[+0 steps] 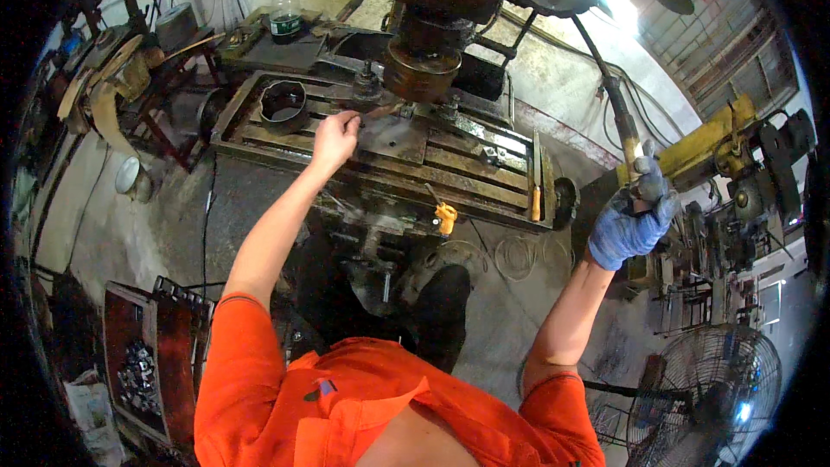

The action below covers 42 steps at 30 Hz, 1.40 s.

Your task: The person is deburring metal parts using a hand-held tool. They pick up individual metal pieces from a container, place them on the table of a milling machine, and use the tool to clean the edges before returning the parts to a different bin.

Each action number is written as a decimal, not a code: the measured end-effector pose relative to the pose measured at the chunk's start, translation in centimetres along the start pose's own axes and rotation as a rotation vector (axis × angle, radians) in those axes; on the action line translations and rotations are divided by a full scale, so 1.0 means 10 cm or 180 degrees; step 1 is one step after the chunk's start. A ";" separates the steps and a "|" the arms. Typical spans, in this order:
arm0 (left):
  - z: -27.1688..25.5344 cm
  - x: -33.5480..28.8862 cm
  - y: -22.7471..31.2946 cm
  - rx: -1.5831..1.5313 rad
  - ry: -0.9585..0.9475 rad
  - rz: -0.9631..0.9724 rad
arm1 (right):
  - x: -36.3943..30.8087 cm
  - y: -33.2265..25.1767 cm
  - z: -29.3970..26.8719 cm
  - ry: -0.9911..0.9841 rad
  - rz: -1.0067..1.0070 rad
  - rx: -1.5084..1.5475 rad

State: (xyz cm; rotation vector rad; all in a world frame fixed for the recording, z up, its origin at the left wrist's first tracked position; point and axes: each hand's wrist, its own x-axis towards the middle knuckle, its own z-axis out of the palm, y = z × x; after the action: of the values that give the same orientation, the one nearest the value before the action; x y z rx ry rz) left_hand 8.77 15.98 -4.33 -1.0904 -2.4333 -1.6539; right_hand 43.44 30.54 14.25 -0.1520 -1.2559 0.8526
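Observation:
My bare left hand (pixel 335 142) reaches over the machine table (pixel 450 175), its fingers closed on a thin brown brush (pixel 380 111). The brush's far end points in under the dark round spindle head (pixel 422 69); its tip is hard to make out. Pale haze hangs beside it. My right hand (pixel 634 218), in a blue-grey glove, is wrapped round the lower end of a long machine lever (pixel 619 112) at the right. A dark bowl (pixel 284 106) with dark contents stands on the table, left of my left hand.
A yellow blow gun (pixel 445 217) hangs at the table's front edge. A yellow-handled file (pixel 536 199) lies at the table's right end. A bottle (pixel 284 15) stands behind. A fan (pixel 705 402) is at lower right; a crate of metal parts (pixel 137 372) at lower left.

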 end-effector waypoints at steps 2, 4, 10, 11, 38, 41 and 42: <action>-0.26 -0.01 -0.07 0.0304 0.0051 0.0065 | -0.02 0.02 0.00 -0.0028 0.0000 0.0068; -0.53 -0.05 -0.14 0.0843 0.0581 0.0487 | -0.07 0.00 0.01 0.0016 0.0164 0.0116; -1.12 0.09 -0.48 0.1912 0.1107 0.0632 | -0.15 0.09 -0.03 0.0086 -0.0004 -0.0225; -1.14 0.11 -0.54 0.2073 0.1103 0.0645 | -0.18 0.06 0.05 0.0209 -0.0067 -0.0474; -3.04 -1.20 -0.92 0.2910 0.1037 -0.0541 | 0.13 0.17 -0.71 0.0138 0.0676 0.1020; -3.93 -1.90 -0.96 0.3111 0.1164 -0.1547 | 0.13 0.08 -0.47 -0.0226 -0.1800 -0.2510; -4.25 -2.21 -1.10 0.3135 0.1405 -0.1626 | 0.16 0.07 -0.39 -0.0153 -0.1658 -0.1811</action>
State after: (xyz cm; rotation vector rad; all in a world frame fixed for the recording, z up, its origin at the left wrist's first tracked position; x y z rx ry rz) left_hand 4.13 -32.91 -2.62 0.0267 -2.7125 -0.4170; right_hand 46.56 33.37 13.75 -0.2436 -1.4690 0.0393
